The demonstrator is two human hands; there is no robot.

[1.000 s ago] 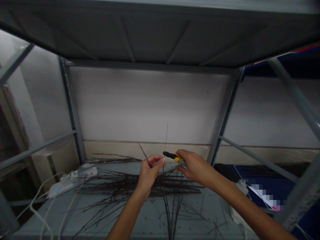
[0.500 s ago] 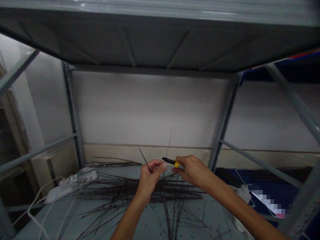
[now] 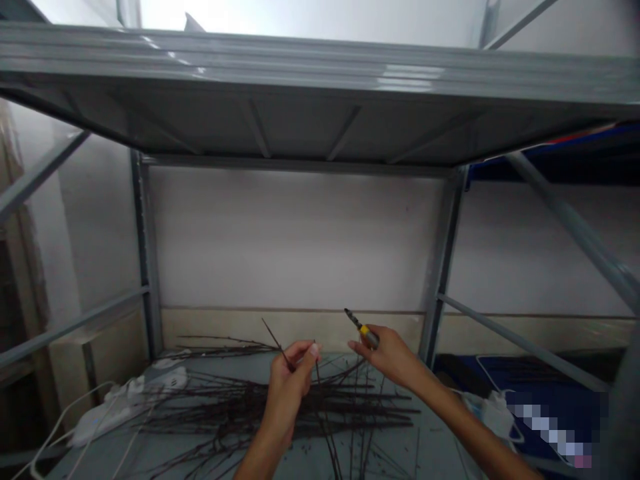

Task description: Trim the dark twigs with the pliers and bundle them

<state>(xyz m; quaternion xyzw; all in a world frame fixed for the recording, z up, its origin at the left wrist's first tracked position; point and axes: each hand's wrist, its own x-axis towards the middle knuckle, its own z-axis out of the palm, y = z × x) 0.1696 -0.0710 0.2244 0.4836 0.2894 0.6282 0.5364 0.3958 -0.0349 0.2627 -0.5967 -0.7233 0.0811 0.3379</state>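
My left hand is closed, pinching a thin dark twig between thumb and fingertips; the twig's tip barely shows above the thumb. A second dark stick slants up and left out of the same hand. My right hand is wrapped round pliers with yellow and grey handles and dark jaws pointing up and left. The pliers are apart from the twig, to the right of my left hand. A heap of dark twigs lies across the surface beneath both hands.
A metal shelf hangs overhead, with uprights on both sides. White power strips and cables lie at left. More twigs lie by the back wall. Small twig pieces are scattered over the grey surface. Blue cloth is at right.
The pliers have moved up and away from the left hand, their jaws turning upward. The long thin end above the left fingertips no longer shows. The camera view has tilted upward.
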